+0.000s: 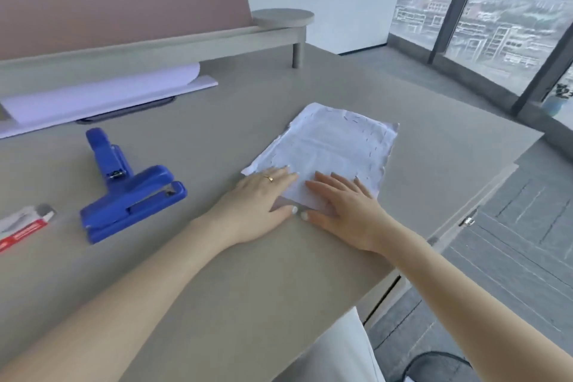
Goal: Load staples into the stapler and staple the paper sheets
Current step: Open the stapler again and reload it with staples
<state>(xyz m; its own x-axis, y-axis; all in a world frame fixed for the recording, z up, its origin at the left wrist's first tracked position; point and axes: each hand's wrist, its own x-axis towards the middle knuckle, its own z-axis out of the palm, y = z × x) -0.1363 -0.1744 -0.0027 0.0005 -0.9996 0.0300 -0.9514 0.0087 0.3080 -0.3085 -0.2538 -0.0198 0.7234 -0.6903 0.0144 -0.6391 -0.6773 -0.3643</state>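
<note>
Paper sheets (328, 149) lie at 1 o'clock, pressed flat under left hand (260, 205) & right hand (344, 205), fingers straight. Edges should be squared first; stapler (130, 192) waits at 9 o'clock, w/ staples box (24, 225) beside.

Paper sheets (328, 149): white stack lying flat on the desk, edges ragged and dotted with many small dark marks, likely staples.
Stapler (124, 192): blue, left of the sheets and well apart, lying on the desk with its arm swung open, metal channel showing.
Staple box (23, 226): small red-and-white carton at the far left, end flap open.
</note>
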